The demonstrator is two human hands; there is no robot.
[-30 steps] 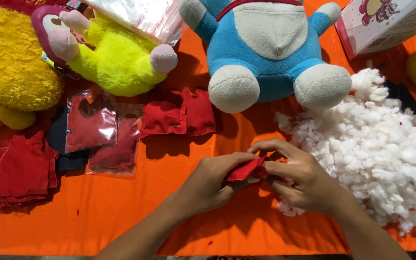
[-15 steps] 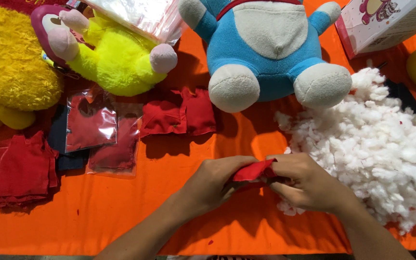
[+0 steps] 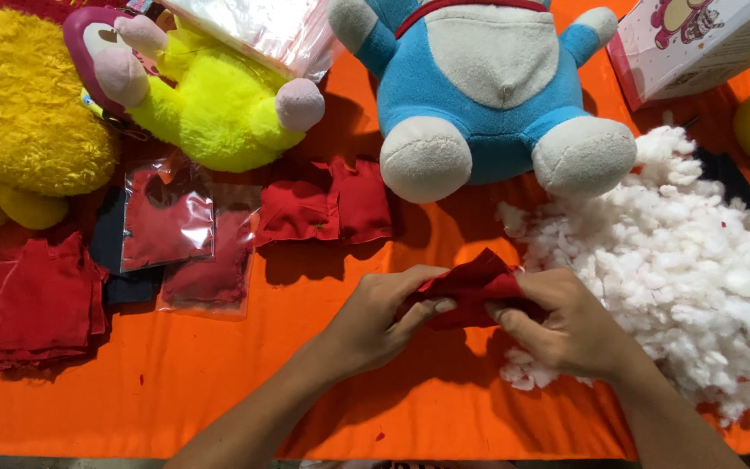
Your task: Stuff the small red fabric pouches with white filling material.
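1. The left hand [image 3: 375, 321] and right hand [image 3: 566, 326] both pinch a small red fabric pouch [image 3: 470, 287] between them, over the orange tablecloth [image 3: 219, 399].
2. A heap of white fluffy stuffing [image 3: 696, 269] lies at three o'clock, touching the right hand.
3. A blue-and-white plush toy [image 3: 488, 87] sits at twelve o'clock.

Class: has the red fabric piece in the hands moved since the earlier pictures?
Yes. The red fabric piece has shifted slightly right, toward the white stuffing pile.

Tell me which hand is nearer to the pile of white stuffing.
Right. The right hand lies against the white stuffing pile's near edge, holding the red cloth piece; the left hand grips the cloth's other side, farther from the pile.
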